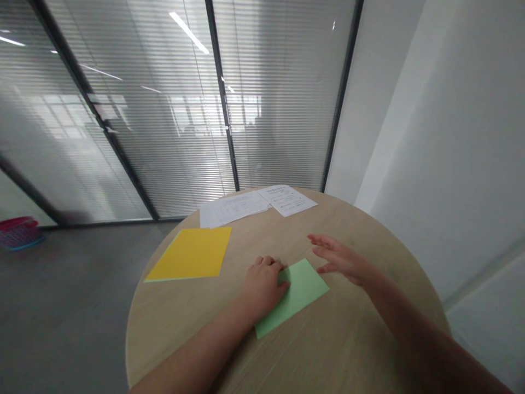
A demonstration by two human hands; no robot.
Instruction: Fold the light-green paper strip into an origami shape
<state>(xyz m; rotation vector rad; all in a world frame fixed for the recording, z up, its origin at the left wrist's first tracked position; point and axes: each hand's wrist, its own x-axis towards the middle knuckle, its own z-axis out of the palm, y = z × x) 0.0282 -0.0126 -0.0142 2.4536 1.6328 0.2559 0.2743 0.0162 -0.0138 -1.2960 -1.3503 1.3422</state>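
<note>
A light green sheet of paper (301,293) lies at an angle on the round wooden table in front of me; it looks folded, though its layers cannot be made out. My left hand (266,284) presses on its left part, fingers bent near the far edge and thumb resting on the paper. That hand hides some of the sheet. Just off the sheet's right corner, my right hand (338,257) hovers with fingers apart and nothing in them. To the left lies a stack of yellow paper (192,253), with a green edge showing beneath it.
White printed sheets (238,209) lie along the far side of the table (348,345). Behind it stands a glass partition with blinds (279,137). A white wall (463,137) rises close on the right. Red and blue baskets (18,232) sit on the floor at far left.
</note>
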